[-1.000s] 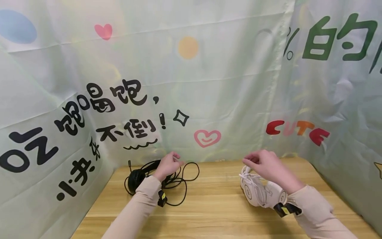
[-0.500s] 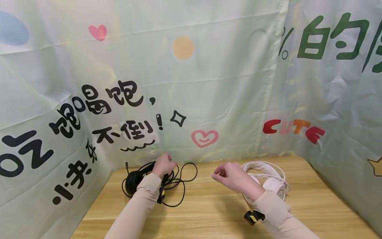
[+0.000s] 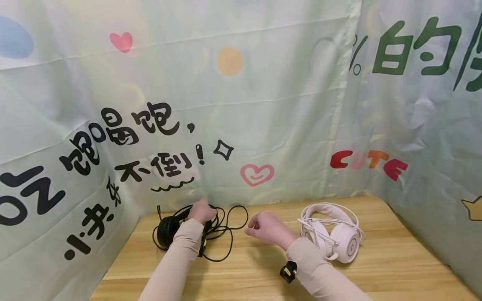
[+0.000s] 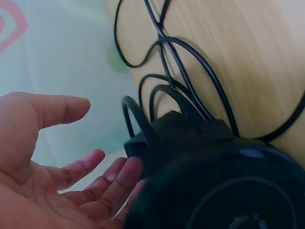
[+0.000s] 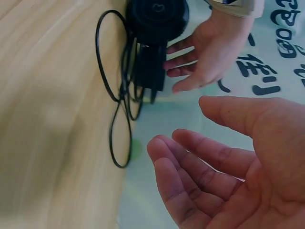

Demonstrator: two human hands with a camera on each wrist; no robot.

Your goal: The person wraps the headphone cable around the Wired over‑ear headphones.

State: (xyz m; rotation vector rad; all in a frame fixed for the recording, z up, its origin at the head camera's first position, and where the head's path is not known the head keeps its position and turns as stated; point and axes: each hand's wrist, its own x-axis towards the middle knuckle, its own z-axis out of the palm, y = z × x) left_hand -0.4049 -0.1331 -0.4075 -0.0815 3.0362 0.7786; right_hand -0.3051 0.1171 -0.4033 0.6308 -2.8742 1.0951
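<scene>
A black headset [image 3: 167, 231] with a small boom microphone lies at the table's back left, its cable looped to the right. My left hand [image 3: 202, 212] is over its headband. In the left wrist view the fingers [image 4: 126, 176] reach the side of the dark headband [image 4: 164, 138], while the thumb stands well apart. The ear cup [image 4: 228, 191] fills the lower right there. Between the two headsets, my right hand [image 3: 269, 228] hovers above the table with loosely bent fingers and nothing in them. White-pink headphones [image 3: 347, 243] with their cable wrapped around them rest at the right.
The wooden table [image 3: 241, 276] backs onto a pale printed cloth [image 3: 286, 125], which also rises along both sides. Loops of black cable [image 3: 230, 234] spread over the table right of the black headset. A small black camera [image 3: 289, 271] sits on the right wrist.
My right hand has moved left, away from the white-pink headphones toward the black headset. The left hand has lowered slightly onto the black headset's headband. The head view has shifted a little right.
</scene>
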